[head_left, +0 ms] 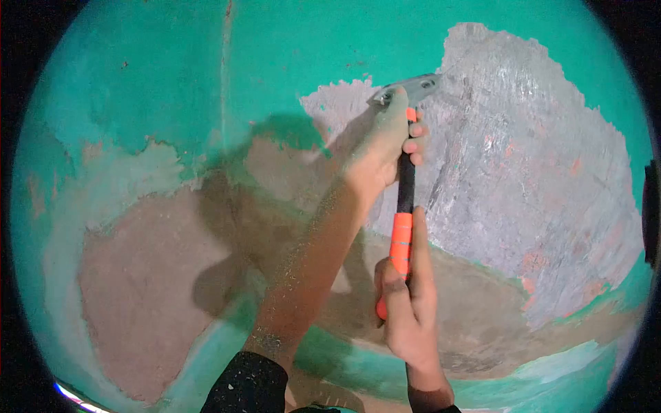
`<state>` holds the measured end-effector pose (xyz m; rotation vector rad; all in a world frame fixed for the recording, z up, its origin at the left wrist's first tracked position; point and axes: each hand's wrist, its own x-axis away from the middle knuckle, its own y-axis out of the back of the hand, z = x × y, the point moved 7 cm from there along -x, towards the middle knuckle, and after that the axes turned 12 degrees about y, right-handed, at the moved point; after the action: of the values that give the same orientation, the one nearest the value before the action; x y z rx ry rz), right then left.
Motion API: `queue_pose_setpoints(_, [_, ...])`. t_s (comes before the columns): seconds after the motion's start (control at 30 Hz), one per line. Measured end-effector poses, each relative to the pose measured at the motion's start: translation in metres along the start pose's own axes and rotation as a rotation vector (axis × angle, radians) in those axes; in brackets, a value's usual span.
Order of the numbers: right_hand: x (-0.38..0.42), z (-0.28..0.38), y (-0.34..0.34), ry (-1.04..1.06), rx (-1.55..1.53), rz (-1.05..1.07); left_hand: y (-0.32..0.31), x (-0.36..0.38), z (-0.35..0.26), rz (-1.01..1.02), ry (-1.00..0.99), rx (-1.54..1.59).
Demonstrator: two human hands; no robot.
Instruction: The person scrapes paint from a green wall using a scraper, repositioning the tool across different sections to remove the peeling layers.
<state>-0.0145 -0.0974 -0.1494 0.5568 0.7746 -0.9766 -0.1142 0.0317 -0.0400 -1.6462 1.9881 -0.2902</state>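
Hammer (405, 186) against wall (537, 172), left hand (382, 148) grip closed high on shaft below head, right hand (406, 303) grip closed round orange handle end, green paint (172, 69) flaked

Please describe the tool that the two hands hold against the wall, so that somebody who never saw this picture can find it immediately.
Start from the green wall and its large grey patch where the paint is gone. At the patch's upper left edge lies the grey metal head of the hammer. Its black handle runs down through the left hand to the right hand; its bright orange sleeve is the only such colour here.
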Motion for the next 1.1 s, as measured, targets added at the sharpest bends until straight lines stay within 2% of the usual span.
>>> queue_pose_setpoints(0.1, [-0.003,0.001,-0.011,0.014,0.061,-0.019,0.001,0.007,-0.006,0.013,-0.018,-0.047])
queue_pose_setpoints(0.23, [0.017,-0.009,-0.010,-0.134,-0.087,0.015,0.010,0.015,0.018,-0.001,0.072,0.030])
queue_pose_setpoints(0.37, [0.005,-0.001,-0.017,-0.109,-0.077,0.030,0.009,-0.001,0.007,0.087,0.026,0.084])
queue_pose_setpoints(0.57, [0.004,-0.002,-0.023,-0.083,-0.077,0.007,0.013,0.000,0.010,0.065,0.049,-0.017])
queue_pose_setpoints(0.6, [-0.002,-0.004,-0.025,-0.050,-0.061,0.002,0.012,-0.006,0.002,0.113,0.025,-0.019])
queue_pose_setpoints(0.8, [0.005,-0.008,-0.023,-0.058,-0.068,-0.012,0.012,0.003,0.013,0.091,0.057,0.039])
queue_pose_setpoints(0.93, [-0.013,-0.005,-0.023,-0.052,-0.082,-0.078,0.010,-0.007,-0.013,0.112,-0.027,0.028])
queue_pose_setpoints(1.03, [0.000,-0.002,-0.020,-0.044,-0.051,-0.045,0.012,0.004,0.009,0.038,0.032,-0.040])
queue_pose_setpoints(1.1, [-0.003,0.000,-0.019,-0.040,-0.053,-0.043,0.010,-0.002,0.004,0.085,0.010,-0.026])
